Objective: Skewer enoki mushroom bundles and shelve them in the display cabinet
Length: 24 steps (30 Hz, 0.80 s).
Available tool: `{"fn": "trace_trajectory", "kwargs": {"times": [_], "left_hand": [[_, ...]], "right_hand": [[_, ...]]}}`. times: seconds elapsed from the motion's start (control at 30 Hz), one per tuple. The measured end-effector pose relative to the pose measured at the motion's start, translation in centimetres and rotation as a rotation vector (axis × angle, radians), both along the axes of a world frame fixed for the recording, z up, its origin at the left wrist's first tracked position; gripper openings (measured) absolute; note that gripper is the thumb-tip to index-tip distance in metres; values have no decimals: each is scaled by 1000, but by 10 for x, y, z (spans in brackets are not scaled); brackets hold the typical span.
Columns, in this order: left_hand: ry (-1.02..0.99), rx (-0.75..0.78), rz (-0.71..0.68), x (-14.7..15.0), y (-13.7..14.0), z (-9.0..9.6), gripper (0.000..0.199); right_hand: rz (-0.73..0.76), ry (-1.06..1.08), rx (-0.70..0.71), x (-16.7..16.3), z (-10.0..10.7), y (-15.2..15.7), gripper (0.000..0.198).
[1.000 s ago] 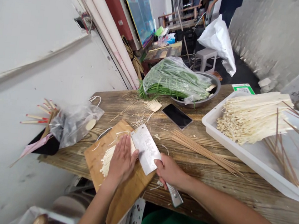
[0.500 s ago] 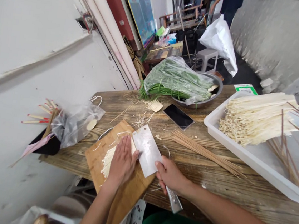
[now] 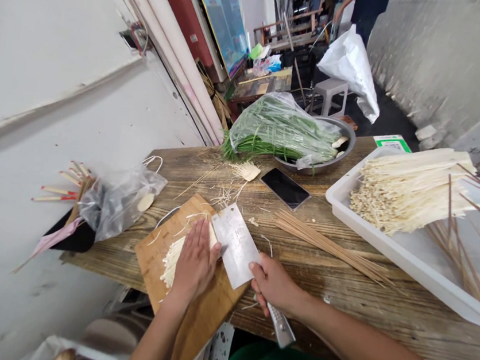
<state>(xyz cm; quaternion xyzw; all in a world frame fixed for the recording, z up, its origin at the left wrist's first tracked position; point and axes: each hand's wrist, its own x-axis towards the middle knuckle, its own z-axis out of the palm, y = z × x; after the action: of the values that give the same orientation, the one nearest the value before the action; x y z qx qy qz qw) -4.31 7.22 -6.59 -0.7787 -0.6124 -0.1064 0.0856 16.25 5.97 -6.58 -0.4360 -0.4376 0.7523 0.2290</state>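
My left hand [image 3: 196, 256] lies flat, fingers stretched out, on a bunch of enoki mushrooms [image 3: 170, 261] and covers much of it. Beneath is a wooden cutting board [image 3: 201, 326], set at an angle over the table's front edge. In my right hand [image 3: 275, 282] is a metal cleaver [image 3: 236, 246], gripped where blade meets handle. Its broad blade is turned face up beside the left hand, one edge close to the mushrooms; whether it touches them I cannot tell. Loose mushroom strands [image 3: 225, 195] and a cut-off clump [image 3: 245, 171] lie beyond the board.
On the wooden table [image 3: 296, 296] are bamboo skewers [image 3: 332, 245], a phone [image 3: 285, 188] and a basin [image 3: 347, 149] with bagged green chives [image 3: 280, 130]. At right, a white tray [image 3: 364, 232] holds enoki and skewers. A plastic bag [image 3: 120, 201] sits left. A person [image 3: 370, 10] stands far back.
Both hands and the cleaver keep nearly the same place against the board. The whole view has shifted very slightly.
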Motion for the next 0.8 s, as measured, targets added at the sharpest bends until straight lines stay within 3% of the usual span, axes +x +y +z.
{"fn": "trace_trajectory", "kwargs": {"times": [0.8], "left_hand": [[1, -38, 38, 0, 5, -1, 60]], "right_hand": [[51, -130, 51, -8, 6, 11, 8]]}}
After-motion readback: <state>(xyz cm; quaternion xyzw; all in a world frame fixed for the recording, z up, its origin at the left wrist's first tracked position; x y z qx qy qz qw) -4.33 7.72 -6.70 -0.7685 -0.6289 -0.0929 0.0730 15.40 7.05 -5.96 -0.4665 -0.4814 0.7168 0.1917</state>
